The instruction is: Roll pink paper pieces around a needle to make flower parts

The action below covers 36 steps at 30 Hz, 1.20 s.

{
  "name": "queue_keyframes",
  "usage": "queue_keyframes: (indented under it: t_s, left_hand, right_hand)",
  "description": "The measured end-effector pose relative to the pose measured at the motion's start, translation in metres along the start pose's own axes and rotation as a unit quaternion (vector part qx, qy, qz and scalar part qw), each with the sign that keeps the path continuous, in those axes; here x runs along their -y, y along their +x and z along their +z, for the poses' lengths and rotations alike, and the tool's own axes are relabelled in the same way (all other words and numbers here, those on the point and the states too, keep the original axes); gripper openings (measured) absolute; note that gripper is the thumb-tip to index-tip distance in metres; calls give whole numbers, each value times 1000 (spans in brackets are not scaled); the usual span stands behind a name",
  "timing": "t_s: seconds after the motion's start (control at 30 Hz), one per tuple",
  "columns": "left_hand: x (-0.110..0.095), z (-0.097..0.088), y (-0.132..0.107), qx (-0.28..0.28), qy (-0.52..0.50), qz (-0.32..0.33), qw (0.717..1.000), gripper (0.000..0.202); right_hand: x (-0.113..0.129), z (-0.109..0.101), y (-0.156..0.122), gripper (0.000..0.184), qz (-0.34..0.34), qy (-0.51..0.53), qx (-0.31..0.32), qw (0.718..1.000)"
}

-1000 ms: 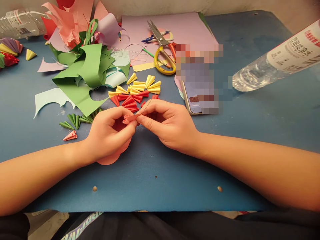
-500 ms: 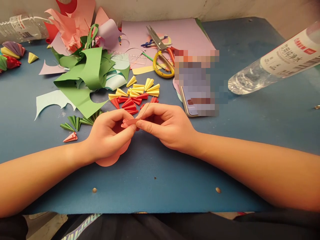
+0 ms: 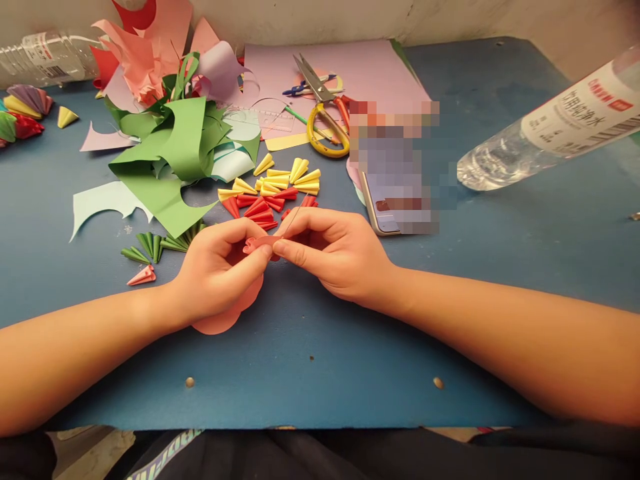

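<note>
My left hand (image 3: 220, 267) is closed, with thumb and fingers pinching a small pink paper piece (image 3: 257, 245) whose left end is curled. Close against it, my right hand (image 3: 340, 253) pinches the right end of the same piece. A thin dark needle-like stick (image 3: 296, 215) slants up from the right fingertips; its lower end is hidden. Under my left palm shows a scalloped pink paper shape (image 3: 223, 323), partly covered. Just beyond the hands lie red paper cones (image 3: 260, 210) and yellow paper cones (image 3: 275, 180). Green paper cones (image 3: 150, 245) and a pink cone (image 3: 143, 275) rest by my left wrist.
Green paper scraps (image 3: 185, 133) and crumpled pink paper (image 3: 150, 60) heap up at the back left. Scissors (image 3: 327, 127) lie on a lilac sheet (image 3: 370, 67). A phone (image 3: 387, 200), partly pixelated, and a tilted water bottle (image 3: 540, 127) are on the right of the blue table (image 3: 350, 380).
The pink piece has tilted slightly between the fingertips. Both hands keep their pinch in nearly the same place, and the whole view has shifted a touch.
</note>
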<state>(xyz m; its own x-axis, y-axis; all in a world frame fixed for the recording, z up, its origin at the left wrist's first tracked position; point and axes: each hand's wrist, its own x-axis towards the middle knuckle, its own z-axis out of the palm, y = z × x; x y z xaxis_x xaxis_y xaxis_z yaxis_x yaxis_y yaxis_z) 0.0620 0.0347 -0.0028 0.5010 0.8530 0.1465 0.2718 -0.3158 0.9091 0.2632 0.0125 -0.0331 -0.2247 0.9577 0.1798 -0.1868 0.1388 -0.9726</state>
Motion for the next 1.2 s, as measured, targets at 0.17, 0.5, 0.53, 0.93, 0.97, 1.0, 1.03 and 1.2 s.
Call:
queue_keyframes:
  t_s: [0.17,0.5,0.53,0.93,0.97,1.0,1.03,1.2]
  left_hand:
    - [0,-1,1,5,-12,-2,1000,22]
    - [-2,2,0,-13,22,-19,999,17]
    - [-2,2,0,-14,24,-21,999,18]
    - [-3,2,-1,-2,14,-6,1000,17]
    - [-3,2,-1,-4,15,-6,1000,18]
    - [-3,2,-1,-5,15,-9,1000,18]
    - [-3,3,-1,-7,16,-13,1000,18]
    - [-2,5,0,-20,14,-17,1000,18]
  right_hand:
    - [0,0,-1,17,-10,-12,0,1000]
    - [1,1,-1,13,7,-22,-15,1000]
    - [2,0,-1,16,8,-26,-14,1000]
    - [3,1,-2,25,-20,-30,-18,999]
    - [3,1,-2,25,-23,-30,-18,999]
    - [2,1,-2,24,-25,-31,-18,999]
    - [2,1,-1,24,-26,-33,-18,999]
    - [0,0,-1,20,-40,-48,-19,998]
